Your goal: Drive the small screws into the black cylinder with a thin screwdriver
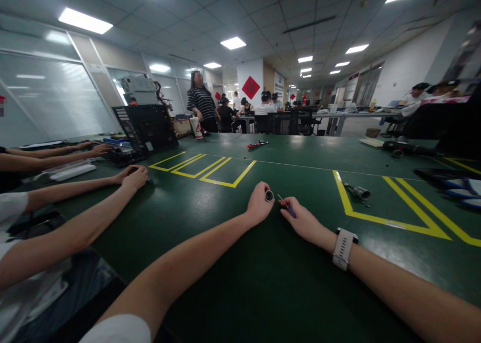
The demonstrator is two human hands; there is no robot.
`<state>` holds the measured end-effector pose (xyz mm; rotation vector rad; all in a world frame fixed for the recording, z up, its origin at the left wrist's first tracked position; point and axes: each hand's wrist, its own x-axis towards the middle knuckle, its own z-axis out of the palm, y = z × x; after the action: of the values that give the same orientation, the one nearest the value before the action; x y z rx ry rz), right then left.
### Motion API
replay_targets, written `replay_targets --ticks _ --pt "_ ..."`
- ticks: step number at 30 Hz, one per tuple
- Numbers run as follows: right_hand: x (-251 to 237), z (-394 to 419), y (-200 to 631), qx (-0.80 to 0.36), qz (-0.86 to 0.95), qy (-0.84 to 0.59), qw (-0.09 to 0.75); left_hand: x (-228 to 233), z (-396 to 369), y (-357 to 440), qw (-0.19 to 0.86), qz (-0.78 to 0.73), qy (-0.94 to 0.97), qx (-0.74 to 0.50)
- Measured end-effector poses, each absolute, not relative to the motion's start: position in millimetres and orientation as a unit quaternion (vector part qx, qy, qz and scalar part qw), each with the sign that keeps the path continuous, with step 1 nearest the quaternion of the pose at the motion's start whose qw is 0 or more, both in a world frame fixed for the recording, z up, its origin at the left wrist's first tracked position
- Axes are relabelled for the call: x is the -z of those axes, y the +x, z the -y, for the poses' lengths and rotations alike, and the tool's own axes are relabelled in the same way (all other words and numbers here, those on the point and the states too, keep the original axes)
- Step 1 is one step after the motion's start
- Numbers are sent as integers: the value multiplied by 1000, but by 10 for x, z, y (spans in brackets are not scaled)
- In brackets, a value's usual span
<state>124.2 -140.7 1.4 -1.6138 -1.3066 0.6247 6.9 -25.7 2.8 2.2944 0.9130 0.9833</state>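
Head cam, only view here. The person's left hand (258, 203) is pinching a small metal ring-shaped part (269, 196) between thumb and fingers, held just above the green table (233, 263) near the middle. The right hand (302, 220), with a white smartwatch (343, 248) on that wrist, grips a small blue-handled screwdriver (287, 208), tip aimed at the part and just beside it, maybe touching, hard to say.

Looks like the step is lining the tip up with something on that part. The next move probably needs a steady left pinch and careful aim, since the target is tiny.

Hard to make out: what the part really is, whether it has a screw at all, and the driver's tip. A co-worker's hand (131, 177) rests on the table far left. Another metal cylinder piece (358, 192) lies to the right inside the yellow tape lines (394, 220).
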Motion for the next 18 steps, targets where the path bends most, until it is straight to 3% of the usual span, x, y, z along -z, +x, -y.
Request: replay_targets --ticks 8,15,18 --pt "-127 1518 1207 -249 570 -649 438 -35 248 80 229 -343 834 -365" --pt "-154 1604 1219 -185 534 -581 586 -22 248 68 268 -329 848 -319" --pt "-156 1624 1223 -195 546 -546 605 -27 240 71 253 -317 865 -296"
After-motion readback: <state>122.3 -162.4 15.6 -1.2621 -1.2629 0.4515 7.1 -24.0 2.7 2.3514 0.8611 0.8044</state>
